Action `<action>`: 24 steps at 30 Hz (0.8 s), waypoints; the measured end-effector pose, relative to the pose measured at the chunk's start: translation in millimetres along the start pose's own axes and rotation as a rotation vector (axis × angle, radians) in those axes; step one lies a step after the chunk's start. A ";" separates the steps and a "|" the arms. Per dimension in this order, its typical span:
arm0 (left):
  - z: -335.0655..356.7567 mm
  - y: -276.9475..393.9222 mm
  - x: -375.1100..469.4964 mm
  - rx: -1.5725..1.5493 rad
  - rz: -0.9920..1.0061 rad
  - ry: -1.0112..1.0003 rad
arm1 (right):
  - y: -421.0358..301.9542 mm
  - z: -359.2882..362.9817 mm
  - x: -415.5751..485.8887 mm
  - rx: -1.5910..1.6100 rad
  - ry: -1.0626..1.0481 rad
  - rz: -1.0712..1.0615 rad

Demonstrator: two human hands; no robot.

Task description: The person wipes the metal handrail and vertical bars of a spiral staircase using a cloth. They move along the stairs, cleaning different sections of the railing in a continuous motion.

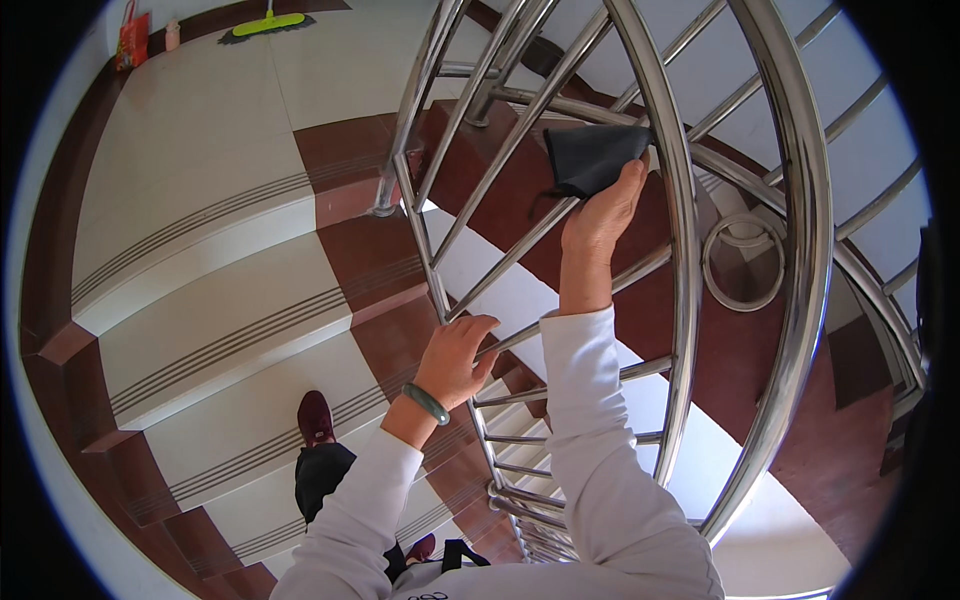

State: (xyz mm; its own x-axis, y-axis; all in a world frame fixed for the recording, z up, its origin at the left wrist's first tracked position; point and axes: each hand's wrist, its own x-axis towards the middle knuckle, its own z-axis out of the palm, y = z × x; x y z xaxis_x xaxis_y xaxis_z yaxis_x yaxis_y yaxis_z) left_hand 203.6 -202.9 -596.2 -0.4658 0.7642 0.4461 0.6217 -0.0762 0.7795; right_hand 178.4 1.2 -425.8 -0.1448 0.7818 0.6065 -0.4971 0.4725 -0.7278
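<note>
My right hand (611, 206) holds a dark grey cloth (596, 154) against a slanting metal bar of the stair railing, just left of an upper rail (664, 97). The cloth hangs spread out to the left of my fingers, which it partly hides. My left hand (456, 360), with a green bangle (426, 403) at the wrist, is beside the lower rail (427, 270). Its fingers are slightly bent and apart, and no object shows in it. Whether its fingertips touch the railing is hard to tell.
Tiled stairs (225, 285) with ribbed edges rise on the left. A dust mop with a lime-green head (270, 25), a red bag (133, 41) and a pink bottle (172, 35) are on the upper floor. A metal ring (706, 262) sits between rails at right.
</note>
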 end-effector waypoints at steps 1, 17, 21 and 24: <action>0.0 -1.0 0.0 0.009 -0.004 -0.007 | -1.1 -0.2 2.0 0.043 -0.035 -0.019; 22.4 -11.9 -3.0 0.152 0.008 0.038 | 28.8 -8.4 40.7 -0.426 -0.087 -0.263; 26.7 -16.2 -2.8 0.195 0.047 0.032 | 31.0 -10.4 43.6 -0.503 -0.072 -0.341; 27.6 -18.0 -3.3 0.202 0.010 -0.005 | 39.4 -15.6 31.8 -0.488 -0.094 -0.241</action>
State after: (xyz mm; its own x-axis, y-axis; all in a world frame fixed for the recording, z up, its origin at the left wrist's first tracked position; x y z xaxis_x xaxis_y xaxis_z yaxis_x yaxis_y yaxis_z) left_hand 211.3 -186.4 -623.9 -0.4558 0.7675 0.4508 0.7403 0.0456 0.6708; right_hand 167.6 51.0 -440.1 -0.1625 0.5992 0.7839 -0.0747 0.7847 -0.6153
